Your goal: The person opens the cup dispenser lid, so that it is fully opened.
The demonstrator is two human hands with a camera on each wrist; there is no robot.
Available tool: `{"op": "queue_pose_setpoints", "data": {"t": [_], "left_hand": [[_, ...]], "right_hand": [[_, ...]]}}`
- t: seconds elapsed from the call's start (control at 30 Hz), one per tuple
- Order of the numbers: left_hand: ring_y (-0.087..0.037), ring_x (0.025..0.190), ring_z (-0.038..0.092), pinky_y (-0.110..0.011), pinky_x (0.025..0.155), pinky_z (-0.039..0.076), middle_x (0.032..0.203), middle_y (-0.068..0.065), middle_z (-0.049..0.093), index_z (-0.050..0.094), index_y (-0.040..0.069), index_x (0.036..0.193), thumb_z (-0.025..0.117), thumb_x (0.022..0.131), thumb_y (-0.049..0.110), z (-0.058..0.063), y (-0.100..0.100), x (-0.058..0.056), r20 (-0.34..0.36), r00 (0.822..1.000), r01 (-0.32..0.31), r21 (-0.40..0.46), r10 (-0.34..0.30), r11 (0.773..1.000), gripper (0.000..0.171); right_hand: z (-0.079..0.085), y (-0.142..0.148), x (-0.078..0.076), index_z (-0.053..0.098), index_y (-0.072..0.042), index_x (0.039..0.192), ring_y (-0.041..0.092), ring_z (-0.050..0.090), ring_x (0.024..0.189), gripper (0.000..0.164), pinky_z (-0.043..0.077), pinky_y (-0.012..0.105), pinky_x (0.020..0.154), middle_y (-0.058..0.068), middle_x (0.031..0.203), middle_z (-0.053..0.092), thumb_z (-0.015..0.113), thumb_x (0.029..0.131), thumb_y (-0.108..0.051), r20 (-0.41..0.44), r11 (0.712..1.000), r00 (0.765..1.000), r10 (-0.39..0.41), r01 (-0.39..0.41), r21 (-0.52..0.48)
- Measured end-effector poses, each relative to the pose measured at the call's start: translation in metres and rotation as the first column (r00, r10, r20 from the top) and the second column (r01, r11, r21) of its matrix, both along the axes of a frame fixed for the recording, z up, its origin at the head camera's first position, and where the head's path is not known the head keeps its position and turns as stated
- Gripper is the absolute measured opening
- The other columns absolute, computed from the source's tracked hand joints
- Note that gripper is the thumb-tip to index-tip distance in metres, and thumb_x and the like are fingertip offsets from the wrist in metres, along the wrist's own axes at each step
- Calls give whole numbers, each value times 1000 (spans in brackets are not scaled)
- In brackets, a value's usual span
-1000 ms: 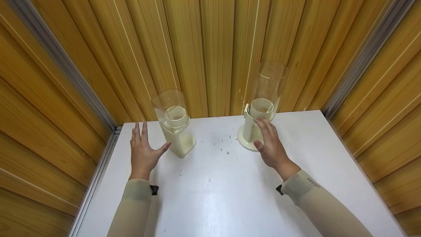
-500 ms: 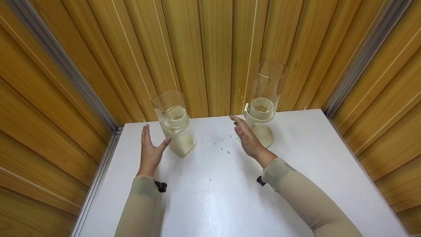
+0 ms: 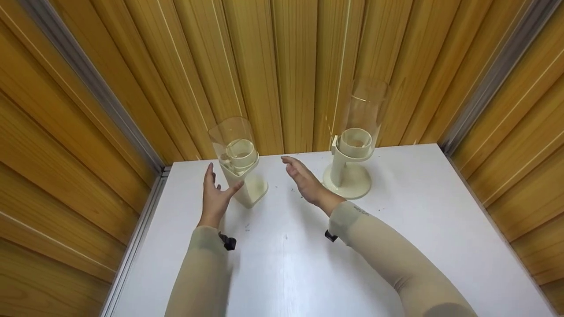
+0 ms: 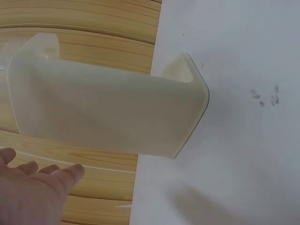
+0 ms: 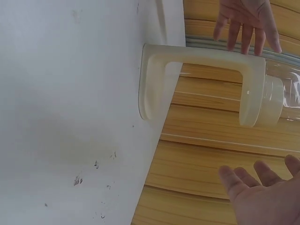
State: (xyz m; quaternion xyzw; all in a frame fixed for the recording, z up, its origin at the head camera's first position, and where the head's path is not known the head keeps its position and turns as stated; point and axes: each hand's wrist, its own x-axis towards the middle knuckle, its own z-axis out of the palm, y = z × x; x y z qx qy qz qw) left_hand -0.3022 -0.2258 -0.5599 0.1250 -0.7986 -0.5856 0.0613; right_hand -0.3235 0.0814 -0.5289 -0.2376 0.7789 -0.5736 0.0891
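A cream stand [image 3: 246, 193] with a clear plastic tube on top, a cream ring inside it, stands upright at the back left of the table. My left hand [image 3: 214, 200] is right beside its left side, fingers spread and thumb reaching across its front in the head view. In the left wrist view the stand's flat back [image 4: 103, 105] shows whole above the fingers [image 4: 33, 190]. My right hand [image 3: 309, 185] hovers to the right of this stand, fingers extended, holding nothing. The right wrist view shows a gap between the right hand [image 5: 269, 201] and the stand [image 5: 206, 57].
A second cream stand [image 3: 348, 180] with a round base and a taller clear tube [image 3: 368, 105] stands at the back right, behind the right forearm. Wood-patterned panels [image 3: 295, 79] rise behind and beside the white table [image 3: 282, 273]. Small dark marks dot the tabletop.
My right hand has moved left from in front of the round-based stand toward the other stand. My left hand has shifted right, closer to that left stand. Both stands stay put.
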Motion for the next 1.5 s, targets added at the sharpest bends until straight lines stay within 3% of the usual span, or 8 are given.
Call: {"op": "queue_pose_setpoints", "data": {"t": [0.17, 0.43, 0.63, 0.83, 1.1, 1.27, 1.5], "left_hand": [[-36, 180, 11, -52, 145, 26, 194, -9, 5, 8, 26, 184, 99, 88, 39, -1, 1, -8, 0, 1000, -3, 10, 3, 1000, 133], [-35, 180, 14, -50, 145, 27, 194, -5, 4, 10, 25, 184, 100, 87, 33, -8, 1, -16, 18, 1000, -21, 81, 20, 996, 133], [-33, 179, 17, -53, 144, 28, 193, -4, 13, 15, 23, 183, 101, 86, 33, -11, 1, -16, -27, 1000, -4, 127, 7, 992, 130], [-33, 179, 19, -54, 144, 29, 191, -9, 23, 23, 17, 181, 99, 89, 34, -14, 4, -12, -76, 997, 16, 133, -6, 991, 121], [-35, 177, 25, -51, 144, 29, 188, -12, 29, 26, 12, 180, 96, 91, 49, -10, 9, -13, -107, 994, 18, 119, -6, 993, 120], [-35, 177, 26, -50, 143, 32, 189, -10, 29, 27, 13, 180, 96, 92, 41, -7, 11, -13, -78, 997, 13, 92, -6, 996, 116], [-38, 173, 35, -51, 138, 40, 185, -16, 36, 31, 9, 178, 95, 90, 36, -9, 18, -15, -124, 992, 12, 1, -12, 1000, 112]], "right_hand": [[13, -22, -12, 33, -10, 177, 41, 30, 174, 69, 26, 63, 143, 16, 183, 35, 32, 120, -50, 33, 998, 999, 27, -25, -53], [26, -55, -34, 34, -4, 174, 41, 30, 173, 62, 32, 62, 141, 23, 180, 38, 37, 123, -38, 146, 956, 988, -42, 82, -280], [29, -73, -45, 32, -8, 177, 37, 29, 175, 64, 29, 62, 143, 20, 183, 36, 43, 120, -36, 198, 937, 980, -32, 98, -334], [34, -88, -44, 26, -8, 180, 38, 24, 177, 67, 23, 60, 145, 18, 186, 31, 43, 121, -36, 169, 948, 986, 10, 44, -316], [35, -98, -47, 36, -7, 175, 37, 42, 168, 66, 36, 53, 141, 19, 178, 44, 59, 119, -32, 73, 959, 996, -53, 71, -273], [32, -99, -47, 40, -6, 173, 38, 47, 164, 66, 38, 52, 140, 19, 174, 48, 66, 116, -28, 57, 960, 995, -83, 96, -265], [30, -95, -48, 43, -6, 171, 37, 47, 163, 64, 39, 50, 139, 20, 173, 49, 68, 115, -24, 58, 954, 994, -96, 108, -280]]}}
